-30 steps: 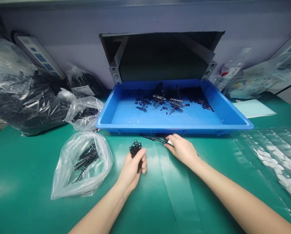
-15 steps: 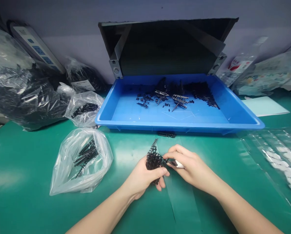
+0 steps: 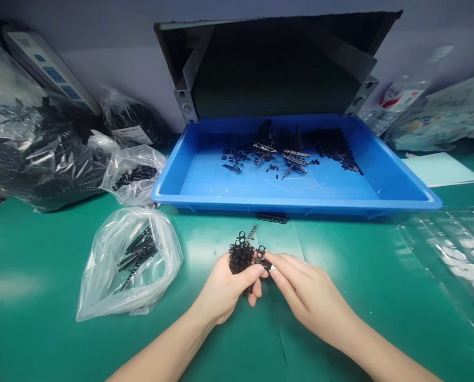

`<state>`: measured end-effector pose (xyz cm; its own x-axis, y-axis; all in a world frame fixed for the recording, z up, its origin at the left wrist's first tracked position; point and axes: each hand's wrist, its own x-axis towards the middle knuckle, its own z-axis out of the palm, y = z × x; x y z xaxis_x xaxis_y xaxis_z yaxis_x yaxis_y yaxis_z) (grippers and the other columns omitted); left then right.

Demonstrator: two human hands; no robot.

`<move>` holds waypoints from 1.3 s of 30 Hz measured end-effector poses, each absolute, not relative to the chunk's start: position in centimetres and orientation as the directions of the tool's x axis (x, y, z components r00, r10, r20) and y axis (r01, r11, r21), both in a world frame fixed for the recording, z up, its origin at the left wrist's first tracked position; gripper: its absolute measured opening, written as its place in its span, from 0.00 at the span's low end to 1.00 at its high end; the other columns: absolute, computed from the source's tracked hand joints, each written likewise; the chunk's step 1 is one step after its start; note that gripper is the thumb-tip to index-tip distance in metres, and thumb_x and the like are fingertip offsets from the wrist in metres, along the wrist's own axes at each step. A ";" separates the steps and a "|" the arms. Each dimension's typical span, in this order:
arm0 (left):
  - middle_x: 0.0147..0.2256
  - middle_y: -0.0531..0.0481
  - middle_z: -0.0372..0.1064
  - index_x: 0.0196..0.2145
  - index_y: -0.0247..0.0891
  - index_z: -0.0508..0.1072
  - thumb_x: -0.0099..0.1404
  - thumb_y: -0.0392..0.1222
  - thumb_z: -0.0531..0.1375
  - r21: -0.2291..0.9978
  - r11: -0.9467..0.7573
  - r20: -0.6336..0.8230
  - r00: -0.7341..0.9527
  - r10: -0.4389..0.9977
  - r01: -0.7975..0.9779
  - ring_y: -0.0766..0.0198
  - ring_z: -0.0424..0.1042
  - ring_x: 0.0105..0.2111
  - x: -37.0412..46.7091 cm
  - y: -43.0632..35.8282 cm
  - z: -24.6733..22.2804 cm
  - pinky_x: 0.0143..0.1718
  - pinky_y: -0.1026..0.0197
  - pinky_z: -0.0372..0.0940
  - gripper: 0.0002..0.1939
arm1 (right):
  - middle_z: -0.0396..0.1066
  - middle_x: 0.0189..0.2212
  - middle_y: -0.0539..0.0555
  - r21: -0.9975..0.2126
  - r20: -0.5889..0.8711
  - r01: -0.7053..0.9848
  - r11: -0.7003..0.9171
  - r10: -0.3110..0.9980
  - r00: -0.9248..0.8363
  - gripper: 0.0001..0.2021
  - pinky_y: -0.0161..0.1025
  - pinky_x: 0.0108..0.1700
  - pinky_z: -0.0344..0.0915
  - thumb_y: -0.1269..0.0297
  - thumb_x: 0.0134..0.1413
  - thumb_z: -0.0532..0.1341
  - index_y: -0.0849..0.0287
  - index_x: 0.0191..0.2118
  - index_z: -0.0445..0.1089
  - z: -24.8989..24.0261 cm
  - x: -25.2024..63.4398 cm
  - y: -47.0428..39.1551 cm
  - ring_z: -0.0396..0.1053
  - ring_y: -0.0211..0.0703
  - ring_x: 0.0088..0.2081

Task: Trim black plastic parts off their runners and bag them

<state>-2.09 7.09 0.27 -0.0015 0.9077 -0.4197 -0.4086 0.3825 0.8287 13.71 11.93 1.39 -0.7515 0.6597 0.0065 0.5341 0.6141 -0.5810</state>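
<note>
A clump of small black plastic parts (image 3: 242,258) is gripped in my left hand (image 3: 231,284), thumb across its front, above the green table. My right hand (image 3: 309,286) is beside it, fingers pinched at a black ringed part (image 3: 262,254) at the clump's right side. A small pale bit shows at those fingertips; most of what the right hand holds is hidden. Beyond the hands, a thin black strip (image 3: 252,232) sticks up from behind the clump. More black strips (image 3: 272,218) lie on the table by the blue tray's front edge.
The blue tray (image 3: 300,202) holds scattered black parts below a dark opening. At the left are an open plastic bag of black strips (image 3: 96,286), a smaller bag (image 3: 135,151) and a large bag (image 3: 58,175). Clear trays with white pieces (image 3: 465,270) lie right; a bottle (image 3: 404,98) stands behind.
My right hand has turned palm-down and drawn closer to the left; the white-handled item in it is now mostly hidden. The clump has turned and shifted slightly left. The camera view has shifted.
</note>
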 end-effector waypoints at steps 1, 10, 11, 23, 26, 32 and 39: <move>0.12 0.56 0.63 0.24 0.31 0.69 0.55 0.42 0.62 0.830 0.381 -0.421 -0.010 0.907 -0.407 0.74 0.59 0.12 -2.1 7.1 0.3 0.16 0.70 0.55 0.10 | 0.71 0.39 0.56 -0.561 0.020 0.534 0.632 0.656 -0.755 0.17 0.41 0.34 0.66 0.68 0.62 0.43 0.60 0.50 0.63 1.3 13.7 11.9 0.68 0.46 0.40; 0.12 0.56 0.62 0.23 0.33 0.68 0.55 0.40 0.60 0.857 0.383 -0.429 -0.067 0.901 -0.345 0.73 0.58 0.12 -1.9 7.1 0.4 0.15 0.70 0.54 0.08 | 0.74 0.32 0.54 -0.422 0.137 0.559 0.714 0.659 -0.739 0.18 0.36 0.25 0.63 0.68 0.62 0.41 0.60 0.48 0.65 1.3 13.4 11.4 0.70 0.43 0.32; 0.12 0.57 0.61 0.23 0.33 0.68 0.55 0.39 0.60 0.859 0.383 -0.432 -0.080 0.898 -0.340 0.73 0.57 0.12 -1.8 7.2 0.4 0.15 0.70 0.54 0.08 | 0.74 0.32 0.54 -0.423 0.145 0.555 0.716 0.659 -0.738 0.19 0.35 0.24 0.63 0.68 0.62 0.41 0.61 0.48 0.65 1.3 13.3 11.4 0.70 0.42 0.31; 0.12 0.59 0.60 0.23 0.34 0.65 0.53 0.41 0.62 0.812 0.338 -0.501 -0.272 0.821 -0.475 0.76 0.52 0.10 -2.1 7.6 0.3 0.12 0.70 0.46 0.10 | 0.73 0.31 0.56 -0.328 0.199 0.628 0.706 0.701 -0.684 0.17 0.36 0.25 0.64 0.66 0.63 0.43 0.63 0.49 0.65 0.0 12.5 11.6 0.71 0.44 0.30; 0.17 0.58 0.61 0.30 0.33 0.66 0.51 0.43 0.63 0.818 0.256 -0.477 -0.358 0.803 -0.516 0.74 0.58 0.14 -3.8 8.2 0.3 0.16 0.70 0.52 0.12 | 0.72 0.36 0.57 -0.288 0.054 0.669 0.686 0.709 -0.703 0.16 0.38 0.28 0.65 0.69 0.58 0.51 0.62 0.52 0.61 -0.1 12.2 13.7 0.71 0.47 0.33; 0.16 0.59 0.59 0.29 0.35 0.65 0.48 0.42 0.64 0.833 0.213 -0.432 -0.362 0.826 -0.510 0.73 0.59 0.17 -5.5 8.5 0.5 0.19 0.70 0.55 0.13 | 0.64 0.46 0.56 -0.259 -0.030 0.598 0.759 0.612 -0.790 0.15 0.36 0.26 0.63 0.73 0.53 0.56 0.55 0.47 0.66 0.3 10.0 18.0 0.70 0.41 0.26; 0.18 0.56 0.64 0.29 0.38 0.68 0.49 0.41 0.62 0.984 0.168 -0.173 -0.559 0.811 -0.060 0.65 0.64 0.19 -7.3 6.7 3.9 0.24 0.64 0.58 0.08 | 0.67 0.40 0.55 -0.347 -0.015 0.512 0.786 0.541 -0.841 0.06 0.39 0.31 0.67 0.71 0.55 0.53 0.56 0.37 0.65 -0.3 10.9 18.0 0.70 0.43 0.31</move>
<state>-7.34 6.75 3.89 -0.5589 0.8110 -0.1727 -0.0597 0.1683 0.9839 10.94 18.00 -0.28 -0.8410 0.5409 -0.0147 0.5116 0.7860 -0.3470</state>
